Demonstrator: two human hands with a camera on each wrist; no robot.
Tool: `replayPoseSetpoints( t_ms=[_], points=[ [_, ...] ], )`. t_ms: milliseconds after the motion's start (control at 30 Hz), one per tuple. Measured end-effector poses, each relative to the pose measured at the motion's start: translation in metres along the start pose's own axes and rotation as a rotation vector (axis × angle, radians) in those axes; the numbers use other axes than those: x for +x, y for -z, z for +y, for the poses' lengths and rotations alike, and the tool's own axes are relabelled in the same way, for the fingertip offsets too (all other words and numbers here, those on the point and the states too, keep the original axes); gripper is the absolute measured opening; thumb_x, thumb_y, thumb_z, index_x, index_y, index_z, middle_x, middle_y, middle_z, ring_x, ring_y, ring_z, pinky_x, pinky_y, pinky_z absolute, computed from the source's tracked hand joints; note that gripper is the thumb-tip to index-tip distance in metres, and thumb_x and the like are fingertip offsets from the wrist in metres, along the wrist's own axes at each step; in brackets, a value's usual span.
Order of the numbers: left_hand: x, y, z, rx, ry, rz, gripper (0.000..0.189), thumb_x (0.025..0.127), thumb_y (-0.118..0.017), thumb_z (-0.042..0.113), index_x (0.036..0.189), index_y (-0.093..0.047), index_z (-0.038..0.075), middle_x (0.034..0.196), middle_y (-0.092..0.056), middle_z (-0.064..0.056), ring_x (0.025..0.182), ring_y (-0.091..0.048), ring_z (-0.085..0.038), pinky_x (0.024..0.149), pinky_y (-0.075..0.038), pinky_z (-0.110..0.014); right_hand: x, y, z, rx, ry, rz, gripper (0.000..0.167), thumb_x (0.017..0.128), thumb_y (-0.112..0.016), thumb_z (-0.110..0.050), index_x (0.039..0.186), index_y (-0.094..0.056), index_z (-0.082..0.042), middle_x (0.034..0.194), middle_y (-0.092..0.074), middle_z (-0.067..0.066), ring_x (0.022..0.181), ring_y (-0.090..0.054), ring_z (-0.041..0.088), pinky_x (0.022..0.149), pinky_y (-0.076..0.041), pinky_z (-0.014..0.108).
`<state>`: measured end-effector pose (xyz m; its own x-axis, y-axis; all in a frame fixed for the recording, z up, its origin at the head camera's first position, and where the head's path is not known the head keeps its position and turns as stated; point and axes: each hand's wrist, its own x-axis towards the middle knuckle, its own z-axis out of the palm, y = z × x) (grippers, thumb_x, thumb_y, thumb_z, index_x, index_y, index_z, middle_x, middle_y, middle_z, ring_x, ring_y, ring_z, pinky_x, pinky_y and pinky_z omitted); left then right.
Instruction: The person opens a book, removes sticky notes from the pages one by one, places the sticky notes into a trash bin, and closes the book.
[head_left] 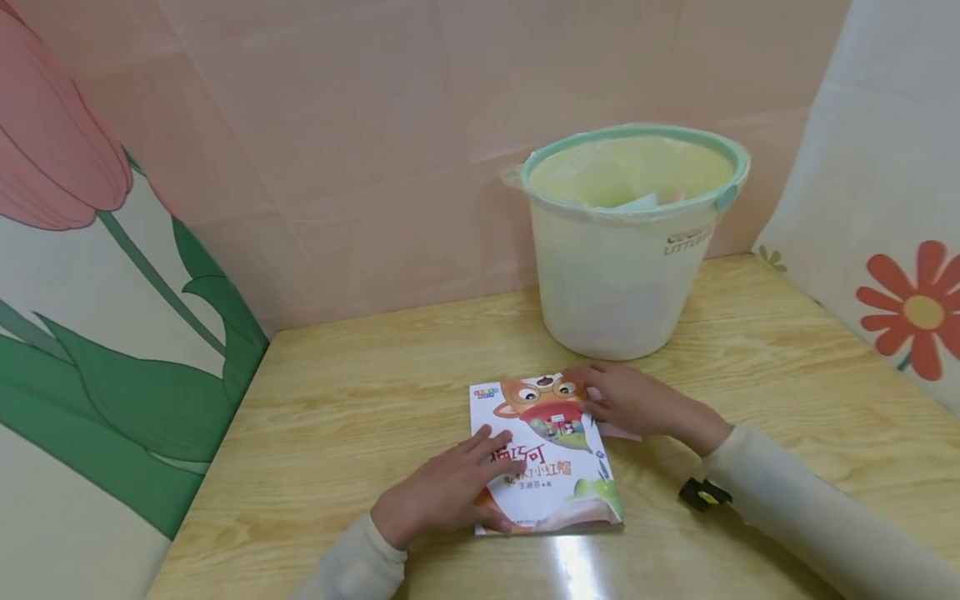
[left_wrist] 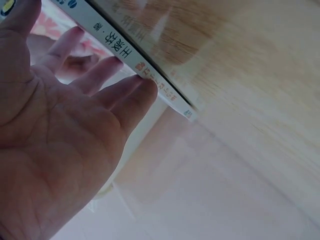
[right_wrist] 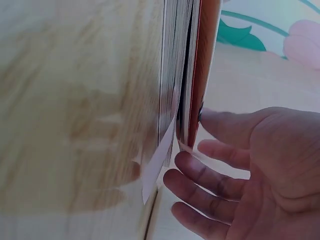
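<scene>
A picture book with a fox-like animal on its white cover lies flat on the table, front up. My left hand rests over its lower left side with fingers spread; in the left wrist view its fingertips touch near the lettered spine. At the upper right corner is my right hand, its thumb against the cover and its other fingers loosely bent beside the page edges. A pale pink slip of paper sticks out from between the pages on that side.
Behind the book, a whitish bucket with a green rim and a clear liner holds some papers. A small black object with a yellow patch is beside my right wrist. Printed sheets with flowers surround the wooden table.
</scene>
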<state>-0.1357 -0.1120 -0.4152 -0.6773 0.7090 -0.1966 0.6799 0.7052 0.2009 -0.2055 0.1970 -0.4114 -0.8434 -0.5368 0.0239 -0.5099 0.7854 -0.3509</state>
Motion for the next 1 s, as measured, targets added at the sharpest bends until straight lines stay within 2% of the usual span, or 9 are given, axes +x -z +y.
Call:
replayPoseSetpoints(
  t_ms=[167, 300, 500, 633, 733, 867, 1000],
  points=[
    [-0.001, 0.000, 0.001, -0.003, 0.005, -0.008, 0.071, 0.085, -0.066, 0.062, 0.148, -0.045, 0.038, 0.165, -0.028, -0.001, 0.153, -0.023, -0.031, 0.119, -0.034, -0.046, -0.001, -0.003, 0.000, 0.013, -0.008, 0.010, 0.044, 0.096, -0.066, -0.020, 0.138, -0.056, -0.013, 0.129, -0.064, 0.014, 0.109, -0.064, 0.030, 0.090, -0.055, 0.052],
    [-0.001, 0.000, 0.001, -0.011, 0.004, -0.013, 0.071, 0.086, -0.064, 0.062, 0.149, -0.043, 0.037, 0.166, -0.026, 0.000, 0.154, -0.021, -0.031, 0.120, -0.032, -0.045, -0.001, -0.004, 0.001, 0.015, -0.021, 0.037, 0.043, 0.094, -0.068, -0.014, 0.135, -0.057, -0.011, 0.121, -0.068, 0.011, 0.100, -0.066, 0.024, 0.085, -0.056, 0.048],
    [0.000, 0.001, 0.000, -0.006, -0.004, -0.010, 0.071, 0.087, -0.063, 0.062, 0.149, -0.042, 0.036, 0.166, -0.025, -0.002, 0.154, -0.020, -0.032, 0.121, -0.030, -0.045, 0.004, -0.001, 0.004, 0.054, -0.085, 0.106, 0.043, 0.091, -0.070, -0.017, 0.133, -0.060, -0.011, 0.111, -0.069, 0.007, 0.086, -0.060, 0.017, 0.077, -0.055, 0.039],
    [0.001, 0.004, 0.000, -0.013, -0.009, -0.009, 0.070, 0.087, -0.064, 0.060, 0.149, -0.043, 0.034, 0.166, -0.026, -0.003, 0.154, -0.020, -0.032, 0.122, -0.029, -0.044, 0.007, 0.003, 0.004, 0.114, -0.142, 0.140, 0.040, 0.094, -0.065, -0.018, 0.133, -0.059, -0.012, 0.117, -0.068, 0.010, 0.089, -0.059, 0.019, 0.078, -0.055, 0.040],
    [0.000, 0.005, 0.001, -0.019, -0.012, -0.008, 0.069, 0.087, -0.064, 0.059, 0.148, -0.044, 0.034, 0.165, -0.027, -0.003, 0.154, -0.020, -0.032, 0.122, -0.028, -0.044, 0.008, 0.004, 0.004, 0.162, -0.154, 0.165, 0.038, 0.095, -0.062, -0.017, 0.133, -0.058, -0.012, 0.118, -0.067, 0.011, 0.087, -0.059, 0.020, 0.077, -0.053, 0.039],
    [-0.001, 0.005, 0.001, -0.018, -0.021, 0.000, 0.069, 0.087, -0.064, 0.059, 0.148, -0.045, 0.033, 0.165, -0.027, -0.005, 0.154, -0.020, -0.033, 0.122, -0.028, -0.044, 0.007, 0.005, 0.007, 0.251, -0.168, 0.173, 0.041, 0.096, -0.062, -0.017, 0.136, -0.055, -0.011, 0.112, -0.067, 0.011, 0.083, -0.057, 0.019, 0.073, -0.048, 0.033],
    [-0.002, 0.004, 0.002, -0.021, -0.025, -0.003, 0.069, 0.088, -0.064, 0.058, 0.148, -0.044, 0.032, 0.165, -0.026, -0.005, 0.154, -0.020, -0.033, 0.122, -0.027, -0.044, 0.007, 0.005, 0.010, 0.394, -0.187, 0.183, 0.042, 0.096, -0.063, -0.016, 0.137, -0.053, -0.008, 0.107, -0.066, 0.012, 0.084, -0.058, 0.020, 0.072, -0.047, 0.030]
  ],
)
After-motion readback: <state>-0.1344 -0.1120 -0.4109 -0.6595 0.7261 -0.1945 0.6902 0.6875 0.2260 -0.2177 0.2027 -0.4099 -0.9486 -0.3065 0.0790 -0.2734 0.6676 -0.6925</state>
